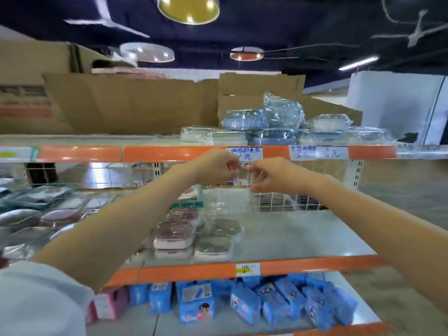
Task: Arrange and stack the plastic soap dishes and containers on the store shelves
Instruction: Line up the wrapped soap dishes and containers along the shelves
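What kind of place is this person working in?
Most likely a discount shop: orange-edged shelves carry handwritten price labels, with wrapped soap dishes and blue packets set out in rows, and cardboard boxes stored on top.

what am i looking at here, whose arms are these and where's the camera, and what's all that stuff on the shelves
There is no machine here. A person wears one camera on the head, looking forward and down, so both bare arms reach in from the bottom of the picture.

The left hand and right hand meet in front of the shelf edge and seem to pinch a thin clear plastic wrapper between them. It is blurred, so what it holds is unclear.

The middle shelf carries wrapped soap dishes stacked in short piles. The top shelf holds a heap of wrapped blue containers, with cardboard boxes behind. Blue packets stand on the bottom shelf. Handwritten price labels sit on the orange shelf edge.
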`<control>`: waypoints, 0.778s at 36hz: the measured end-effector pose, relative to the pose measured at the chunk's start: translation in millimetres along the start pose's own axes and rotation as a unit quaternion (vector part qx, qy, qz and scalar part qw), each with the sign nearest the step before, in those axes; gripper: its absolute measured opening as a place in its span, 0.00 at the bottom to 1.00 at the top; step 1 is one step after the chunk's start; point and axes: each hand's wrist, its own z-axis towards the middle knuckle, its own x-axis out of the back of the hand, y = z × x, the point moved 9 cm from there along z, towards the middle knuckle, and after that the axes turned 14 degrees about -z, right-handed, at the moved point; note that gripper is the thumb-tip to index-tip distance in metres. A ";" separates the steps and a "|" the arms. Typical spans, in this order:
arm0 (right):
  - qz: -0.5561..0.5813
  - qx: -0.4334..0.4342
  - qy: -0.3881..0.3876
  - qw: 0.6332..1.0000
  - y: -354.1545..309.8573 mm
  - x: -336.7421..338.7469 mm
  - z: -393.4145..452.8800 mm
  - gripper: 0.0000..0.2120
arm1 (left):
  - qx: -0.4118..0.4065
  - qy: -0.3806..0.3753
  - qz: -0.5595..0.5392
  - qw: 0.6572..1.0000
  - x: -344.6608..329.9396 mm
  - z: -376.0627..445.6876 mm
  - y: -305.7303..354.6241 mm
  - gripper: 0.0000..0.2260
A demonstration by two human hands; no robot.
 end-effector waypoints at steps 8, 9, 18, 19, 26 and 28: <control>-0.042 0.006 0.058 0.997 3.8 48.4 24.3 0.25 | 0.001 0.102 0.017 0.995 66.1 3.3 -12.2 0.09; -0.045 0.004 0.063 0.997 5.3 51.9 27.8 0.25 | 0.006 0.112 0.020 0.993 71.2 3.6 -16.1 0.10; -0.092 -0.020 0.103 0.990 27.5 76.4 78.5 0.25 | 0.065 0.081 0.055 0.993 78.3 47.5 -52.0 0.20; -0.096 -0.024 0.106 0.989 30.1 78.4 85.3 0.25 | 0.069 0.072 0.057 0.993 77.0 55.4 -54.5 0.21; -0.140 -0.064 0.116 0.981 52.0 87.6 129.5 0.29 | 0.079 -0.015 0.075 0.994 57.0 100.8 -68.2 0.22; -0.146 -0.084 0.112 0.979 58.6 88.5 141.0 0.31 | 0.078 -0.050 0.056 0.994 47.6 105.1 -70.4 0.21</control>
